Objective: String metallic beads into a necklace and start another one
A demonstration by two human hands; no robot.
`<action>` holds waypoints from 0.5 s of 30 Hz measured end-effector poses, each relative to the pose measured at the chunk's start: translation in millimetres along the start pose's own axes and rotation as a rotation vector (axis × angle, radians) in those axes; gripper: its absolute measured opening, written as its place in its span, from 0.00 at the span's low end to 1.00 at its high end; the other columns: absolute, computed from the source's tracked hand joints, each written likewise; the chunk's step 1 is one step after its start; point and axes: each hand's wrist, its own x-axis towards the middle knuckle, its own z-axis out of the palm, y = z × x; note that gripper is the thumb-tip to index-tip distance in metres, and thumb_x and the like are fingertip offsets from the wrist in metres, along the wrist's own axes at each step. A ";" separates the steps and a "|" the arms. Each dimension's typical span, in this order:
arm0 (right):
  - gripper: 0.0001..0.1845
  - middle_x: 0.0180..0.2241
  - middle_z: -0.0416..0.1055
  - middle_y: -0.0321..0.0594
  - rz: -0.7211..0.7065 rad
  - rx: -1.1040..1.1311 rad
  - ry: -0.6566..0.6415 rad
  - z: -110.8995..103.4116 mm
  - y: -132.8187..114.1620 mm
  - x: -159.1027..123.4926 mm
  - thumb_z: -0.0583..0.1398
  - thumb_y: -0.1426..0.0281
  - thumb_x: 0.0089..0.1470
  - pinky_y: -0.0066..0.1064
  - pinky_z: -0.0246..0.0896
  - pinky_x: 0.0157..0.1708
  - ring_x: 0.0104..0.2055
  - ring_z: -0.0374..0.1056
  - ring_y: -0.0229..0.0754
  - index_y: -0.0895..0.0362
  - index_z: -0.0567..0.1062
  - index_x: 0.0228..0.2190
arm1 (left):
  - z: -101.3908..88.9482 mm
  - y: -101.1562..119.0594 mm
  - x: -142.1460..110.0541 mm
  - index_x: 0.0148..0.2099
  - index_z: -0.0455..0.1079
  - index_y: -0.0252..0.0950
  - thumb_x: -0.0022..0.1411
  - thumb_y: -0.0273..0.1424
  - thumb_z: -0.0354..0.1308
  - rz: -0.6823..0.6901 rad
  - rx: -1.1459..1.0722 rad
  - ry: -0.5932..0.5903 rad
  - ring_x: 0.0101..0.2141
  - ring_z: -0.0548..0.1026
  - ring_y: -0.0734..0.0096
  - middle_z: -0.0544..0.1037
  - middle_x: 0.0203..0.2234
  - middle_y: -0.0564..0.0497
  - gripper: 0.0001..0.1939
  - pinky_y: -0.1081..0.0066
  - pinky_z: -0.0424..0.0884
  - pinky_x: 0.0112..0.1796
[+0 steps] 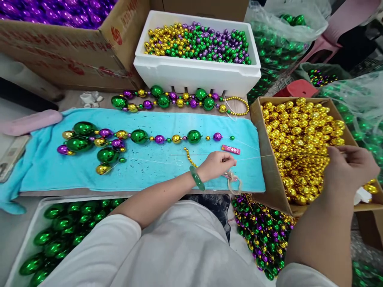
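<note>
My left hand, with a green bangle on the wrist, is closed in a pinch over the blue towel. A long thin needle reaches left from its fingers, and a pale thread runs right toward my other hand. My right hand is raised over the box of gold beads, its fingertips pinched on the thread's far end, which is hard to see. On the towel lies a partly strung row of green, purple and gold beads. A short string of small gold beads lies beside my left hand.
A bead necklace lies behind the blue towel. A white foam box of small beads stands at the back. Gold beads fill a cardboard box at right. A pink packet and a cord loop lie near my left hand.
</note>
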 end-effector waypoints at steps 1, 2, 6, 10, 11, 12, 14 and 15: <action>0.05 0.17 0.65 0.38 0.059 -0.066 0.054 4.8 9.2 6.3 0.65 0.74 0.37 0.39 0.51 0.23 0.19 0.57 0.40 0.53 0.74 0.18 | -1.4 -1.4 -0.2 0.27 0.71 0.34 0.58 0.36 0.56 -0.001 0.009 0.006 0.21 0.60 0.79 0.64 0.17 0.58 0.12 0.73 0.56 0.25; 0.08 0.16 0.63 0.36 0.112 -0.127 0.089 8.7 17.4 11.1 0.65 0.77 0.35 0.39 0.51 0.23 0.18 0.55 0.38 0.53 0.73 0.16 | -2.5 -3.1 -0.4 0.27 0.71 0.34 0.57 0.36 0.56 -0.004 0.014 0.009 0.21 0.60 0.79 0.64 0.17 0.57 0.12 0.73 0.57 0.25; 0.15 0.12 0.59 0.34 0.206 -0.334 -0.207 13.4 31.2 13.0 0.66 0.78 0.35 0.39 0.53 0.23 0.16 0.54 0.38 0.51 0.68 0.12 | -5.1 -11.3 -0.1 0.27 0.71 0.34 0.57 0.36 0.55 -0.018 0.015 -0.006 0.21 0.61 0.78 0.65 0.17 0.57 0.12 0.73 0.58 0.26; 0.05 0.30 0.76 0.51 -0.191 -0.501 -0.480 7.3 -2.0 -20.6 0.67 0.72 0.38 0.43 0.58 0.26 0.33 0.68 0.53 0.50 0.76 0.19 | -3.5 -16.0 3.2 0.28 0.72 0.34 0.57 0.37 0.56 -0.008 0.007 -0.005 0.22 0.62 0.77 0.66 0.18 0.56 0.12 0.73 0.58 0.25; 0.03 0.40 0.76 0.53 -0.324 -0.422 -0.498 6.2 -17.5 -35.2 0.65 0.70 0.43 0.44 0.62 0.30 0.41 0.69 0.56 0.50 0.79 0.26 | -2.5 -16.1 4.3 0.28 0.72 0.34 0.57 0.37 0.56 -0.006 0.002 -0.008 0.22 0.62 0.78 0.66 0.18 0.56 0.12 0.73 0.58 0.25; 0.09 0.46 0.75 0.52 -0.408 -0.260 -0.575 5.8 -34.4 -51.4 0.62 0.68 0.48 0.44 0.65 0.34 0.46 0.69 0.56 0.51 0.80 0.33 | -1.4 -15.8 5.4 0.28 0.72 0.34 0.57 0.37 0.56 -0.005 -0.005 -0.015 0.22 0.62 0.78 0.67 0.18 0.56 0.12 0.73 0.58 0.25; 0.17 0.49 0.74 0.48 -0.479 0.106 -0.877 8.0 -68.2 -84.6 0.59 0.66 0.53 0.39 0.68 0.34 0.48 0.70 0.50 0.52 0.78 0.44 | -0.2 -14.3 7.2 0.29 0.72 0.34 0.57 0.35 0.56 -0.008 -0.037 -0.037 0.23 0.64 0.78 0.68 0.19 0.56 0.11 0.73 0.59 0.25; 0.19 0.49 0.74 0.47 -0.503 0.214 -1.057 10.6 -82.9 -99.5 0.59 0.66 0.54 0.36 0.68 0.32 0.46 0.71 0.48 0.52 0.77 0.47 | -0.7 -13.4 7.5 0.30 0.72 0.33 0.57 0.34 0.55 -0.015 -0.064 -0.037 0.23 0.64 0.78 0.68 0.19 0.56 0.10 0.74 0.60 0.25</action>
